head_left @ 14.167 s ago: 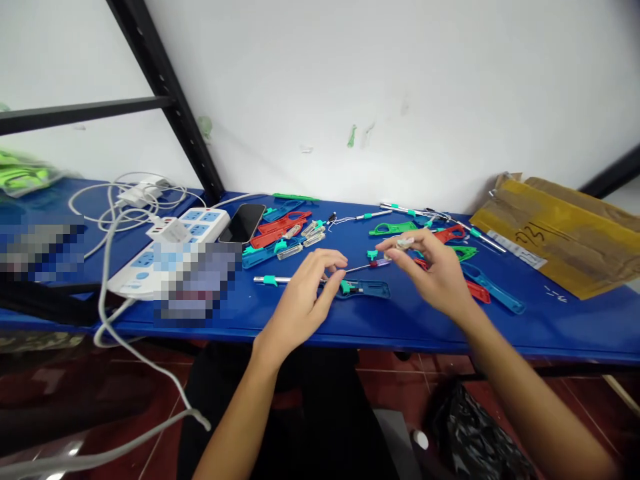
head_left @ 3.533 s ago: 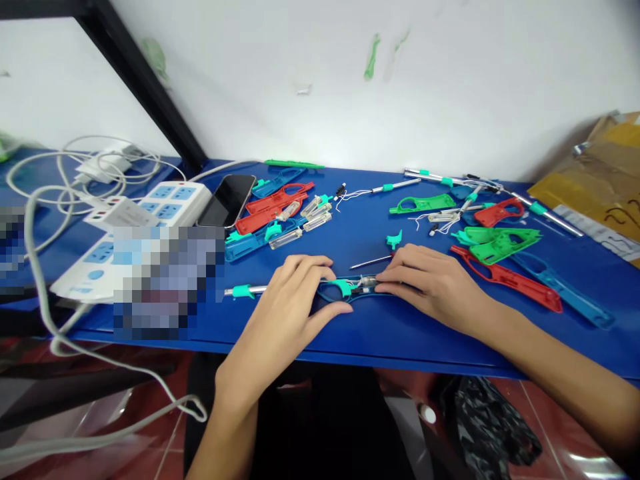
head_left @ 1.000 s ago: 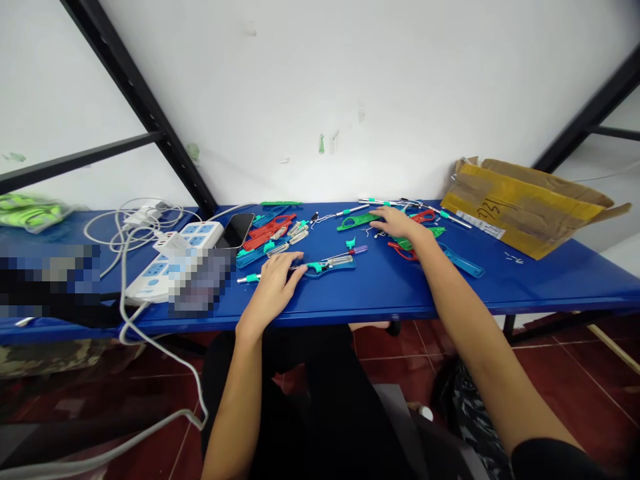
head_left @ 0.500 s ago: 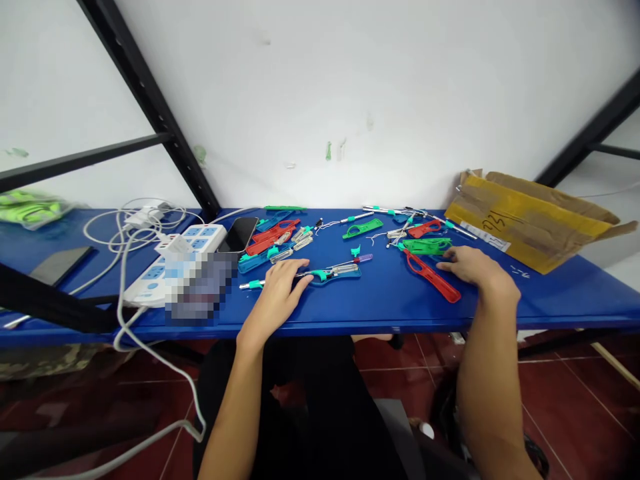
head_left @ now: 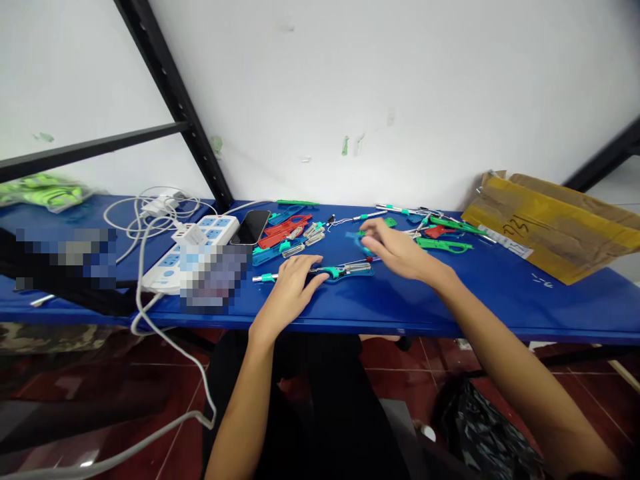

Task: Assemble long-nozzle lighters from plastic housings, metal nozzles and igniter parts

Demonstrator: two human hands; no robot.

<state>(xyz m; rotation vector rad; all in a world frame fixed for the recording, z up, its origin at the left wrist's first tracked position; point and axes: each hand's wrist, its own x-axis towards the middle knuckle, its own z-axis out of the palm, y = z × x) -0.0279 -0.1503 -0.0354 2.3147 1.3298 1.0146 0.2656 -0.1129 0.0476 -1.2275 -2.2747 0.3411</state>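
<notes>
"Blue plastic makes up the handle shell (head_left: 350, 274) just below the centre of the frame, doesn't it?"

"Yes, we see it lying on the blue table (head_left: 410, 303), with a clear capsule (head_left: 357, 267) and a teal clip (head_left: 334, 273) in it. A metal tube (head_left: 258, 279) reaches out to its left."

"What are our hands doing?"

"Our left hand (head_left: 295, 287) is half open, palm down over the tube end of the shell, thumb and fingers apart. We can't tell whether it grips anything or only rests there. Our right hand (head_left: 395, 250), right of centre, is nearly closed, and its fingertips pinch a blurred blue piece (head_left: 356, 243)."

"And near that hand?"

"We have a thin screwdriver (head_left: 359, 261) between the shell and the right hand, its far end hidden from us."

"What do we find around them?"

"Left of centre, red shells (head_left: 283, 230) lie among clear capsules, beside a black phone (head_left: 253, 227) and a white power strip (head_left: 165, 272). Right of centre, a green shell (head_left: 445, 246) lies below more metal tubes (head_left: 395, 209). At the right of the frame we see a cardboard box (head_left: 550, 227) with yellow tape."
</notes>
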